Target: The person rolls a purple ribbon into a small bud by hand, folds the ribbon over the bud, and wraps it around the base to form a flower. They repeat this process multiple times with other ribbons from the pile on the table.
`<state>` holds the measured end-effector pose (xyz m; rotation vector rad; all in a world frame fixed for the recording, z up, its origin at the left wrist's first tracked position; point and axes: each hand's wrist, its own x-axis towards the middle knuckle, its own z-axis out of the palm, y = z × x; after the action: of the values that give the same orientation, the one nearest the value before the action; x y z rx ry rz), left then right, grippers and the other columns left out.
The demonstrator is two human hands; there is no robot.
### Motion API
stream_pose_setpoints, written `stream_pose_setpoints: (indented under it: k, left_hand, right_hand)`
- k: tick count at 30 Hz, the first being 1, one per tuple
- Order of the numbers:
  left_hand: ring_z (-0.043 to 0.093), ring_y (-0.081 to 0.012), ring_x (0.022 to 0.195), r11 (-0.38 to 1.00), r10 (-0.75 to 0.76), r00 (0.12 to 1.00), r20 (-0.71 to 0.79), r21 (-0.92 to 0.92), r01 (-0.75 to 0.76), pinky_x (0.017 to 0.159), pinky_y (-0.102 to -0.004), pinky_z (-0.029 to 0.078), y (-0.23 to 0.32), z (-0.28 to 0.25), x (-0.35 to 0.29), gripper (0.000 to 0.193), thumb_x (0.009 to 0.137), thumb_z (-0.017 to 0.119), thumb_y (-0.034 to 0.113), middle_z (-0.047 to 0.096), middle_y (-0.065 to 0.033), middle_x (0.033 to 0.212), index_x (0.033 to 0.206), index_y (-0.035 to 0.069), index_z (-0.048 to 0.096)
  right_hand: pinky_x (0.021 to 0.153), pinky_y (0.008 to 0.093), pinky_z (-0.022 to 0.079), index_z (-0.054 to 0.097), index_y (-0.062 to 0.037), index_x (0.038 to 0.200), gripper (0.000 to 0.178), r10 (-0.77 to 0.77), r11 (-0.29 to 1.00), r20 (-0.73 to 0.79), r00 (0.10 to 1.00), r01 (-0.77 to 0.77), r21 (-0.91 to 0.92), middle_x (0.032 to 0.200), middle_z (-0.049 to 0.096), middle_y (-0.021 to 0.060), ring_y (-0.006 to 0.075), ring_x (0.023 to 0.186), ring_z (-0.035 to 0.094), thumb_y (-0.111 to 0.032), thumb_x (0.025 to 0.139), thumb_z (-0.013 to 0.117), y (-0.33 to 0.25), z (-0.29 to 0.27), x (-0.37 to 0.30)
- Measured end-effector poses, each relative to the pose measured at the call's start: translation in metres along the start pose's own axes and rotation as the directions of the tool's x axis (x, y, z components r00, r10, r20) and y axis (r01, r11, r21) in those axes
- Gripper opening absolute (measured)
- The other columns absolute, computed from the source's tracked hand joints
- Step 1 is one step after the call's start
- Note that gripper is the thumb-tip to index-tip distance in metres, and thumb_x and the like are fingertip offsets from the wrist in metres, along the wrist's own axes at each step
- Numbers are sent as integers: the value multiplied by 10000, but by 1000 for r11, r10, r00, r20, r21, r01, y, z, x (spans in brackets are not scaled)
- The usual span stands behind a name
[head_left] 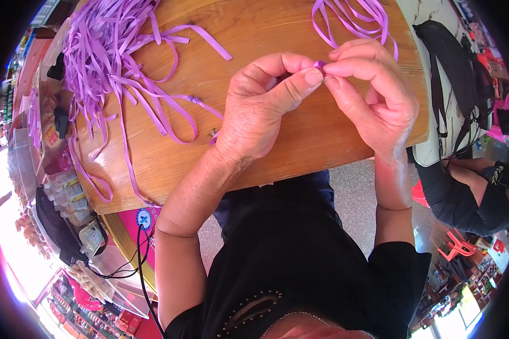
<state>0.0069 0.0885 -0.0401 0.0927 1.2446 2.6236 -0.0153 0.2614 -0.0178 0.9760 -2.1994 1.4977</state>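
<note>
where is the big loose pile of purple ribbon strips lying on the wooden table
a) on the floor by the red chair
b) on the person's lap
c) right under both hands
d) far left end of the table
d: the pile of purple ribbon strips lies heaped at the far left end of the wooden table, while the left hand and right hand pinch one small ribbon piece between their fingers nearer the right end.

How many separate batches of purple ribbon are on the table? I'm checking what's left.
2: a big tangled pile on the table's left, and a smaller bunch at the top above the right hand. More may lie out of view.
</note>
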Motion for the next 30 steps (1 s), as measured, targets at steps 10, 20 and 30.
stream_pose_setpoints:
  k: [10, 20, 30]
  left_hand:
    - [562, -71, 882, 913, 54, 998, -27, 405, -39, 813, -205, 462, 0, 10, -5, 204, 825, 658, -38, 636, -23, 970, 1020, 10, 628]
    - [564, -64, 826, 853, 111, 993, -43, 516, -73, 800, -219, 445, 7, 15, -9, 96, 880, 642, 94, 680, -27, 866, 912, 14, 686]
    - [488, -35, 667, 783, 254, 966, 57, 574, -240, 589, -186, 405, -2, 13, -6, 73, 872, 646, 53, 597, 17, 720, 878, -18, 667]
  right_hand:
    - [685, 237, 453, 632, 3, 822, 79, 137, 980, -130, 982, -116, 161, 812, 621, 56, 120, 751, 586, 58, 770, 654, 11, 4, -7]
    - [681, 240, 448, 626, 14, 841, 58, 169, 978, -129, 977, -150, 148, 823, 622, 59, 127, 763, 577, 45, 796, 644, 14, 1, -11]
    - [840, 316, 453, 617, 37, 1098, 291, 14, 1000, 49, 999, -12, -23, 1101, 610, 162, 229, 982, 575, -15, 813, 641, 5, -19, -6]
